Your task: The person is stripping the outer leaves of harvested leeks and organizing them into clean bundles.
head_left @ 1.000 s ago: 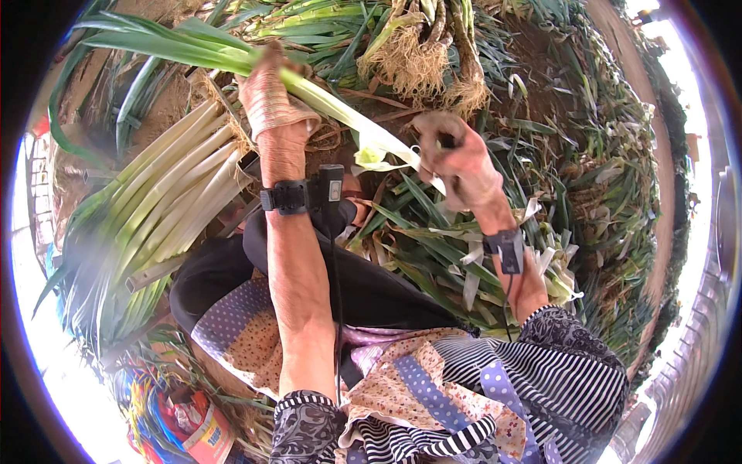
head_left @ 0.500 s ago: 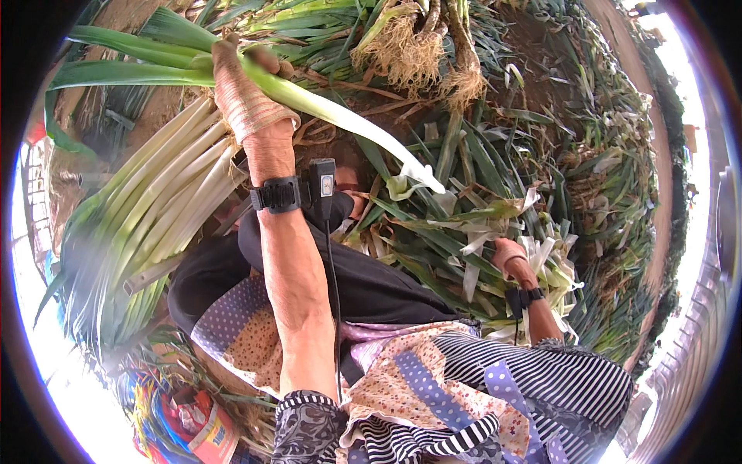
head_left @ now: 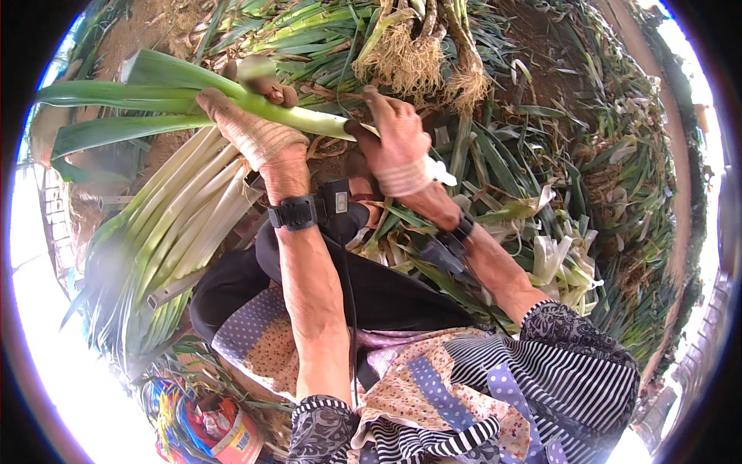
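A long leek (head_left: 317, 121) lies across the far left, its green leaves fanning to the left. My left hand (head_left: 251, 127), in a pinkish ribbed glove, is closed round it where the leaves meet the pale stalk. My right hand (head_left: 398, 143), also gloved, is over the stalk's right part, thumb against it and fingers spread beyond it. The right hand covers part of the stalk; its white end shows past the wrist. Under my left hand, a bundle of cleaned leeks (head_left: 178, 205) rests with white shafts toward me and green tops at the lower left.
Leeks with shaggy roots (head_left: 417, 62) lie at the far middle. Stripped leaves (head_left: 553, 259) heap up at the right. A metal tube (head_left: 174, 290) sticks out beside the bundle. A red and blue container (head_left: 212, 425) stands at the lower left. My bent knees in black trousers (head_left: 371, 282) are below my hands.
My right hand has come from the leaf heap at the right up to the leek's stalk. The left hand still grips the leek, now slightly lower and further right in view.
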A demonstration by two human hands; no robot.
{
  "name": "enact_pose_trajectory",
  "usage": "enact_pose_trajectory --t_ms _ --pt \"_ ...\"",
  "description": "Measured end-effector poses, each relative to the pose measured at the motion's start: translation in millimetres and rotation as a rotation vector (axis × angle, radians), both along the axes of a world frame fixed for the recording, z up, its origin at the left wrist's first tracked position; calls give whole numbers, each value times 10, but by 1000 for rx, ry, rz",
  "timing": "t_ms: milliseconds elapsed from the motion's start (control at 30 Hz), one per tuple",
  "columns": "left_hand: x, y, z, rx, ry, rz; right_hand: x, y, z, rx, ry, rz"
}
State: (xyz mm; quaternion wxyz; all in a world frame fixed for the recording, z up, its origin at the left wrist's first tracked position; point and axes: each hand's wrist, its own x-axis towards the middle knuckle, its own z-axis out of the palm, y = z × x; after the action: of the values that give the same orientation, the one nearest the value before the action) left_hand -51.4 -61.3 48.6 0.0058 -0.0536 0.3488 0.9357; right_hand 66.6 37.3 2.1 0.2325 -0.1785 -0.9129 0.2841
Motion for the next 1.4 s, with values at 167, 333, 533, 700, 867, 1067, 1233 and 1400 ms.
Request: enact_pose_trajectory --t_ms 167,333,533,700,867,1067,1233,1400 --pt "-23 -31 -18 -29 -33 -43 -500 96 -268 -152 -16 -129" --pt "-29 -124 -38 -40 115 -120 -761 544 -557 -58 -326 -128" --pt "-34 -150 -92 16 145 -280 -316 562 -554 -354 159 48" --pt "76 -14 -93 109 182 -384 -311 -151 162 -294 121 7" --pt "122 -127 -81 268 233 -569 -756 -21 -153 -306 -155 16" --pt "59 -86 -42 175 380 -559 -510 407 -674 -391 -417 68" --pt "96 -95 5 -83 202 -336 -70 145 110 -635 36 288" --pt "110 80 -74 -139 107 -218 -112 -229 1 -428 16 169"
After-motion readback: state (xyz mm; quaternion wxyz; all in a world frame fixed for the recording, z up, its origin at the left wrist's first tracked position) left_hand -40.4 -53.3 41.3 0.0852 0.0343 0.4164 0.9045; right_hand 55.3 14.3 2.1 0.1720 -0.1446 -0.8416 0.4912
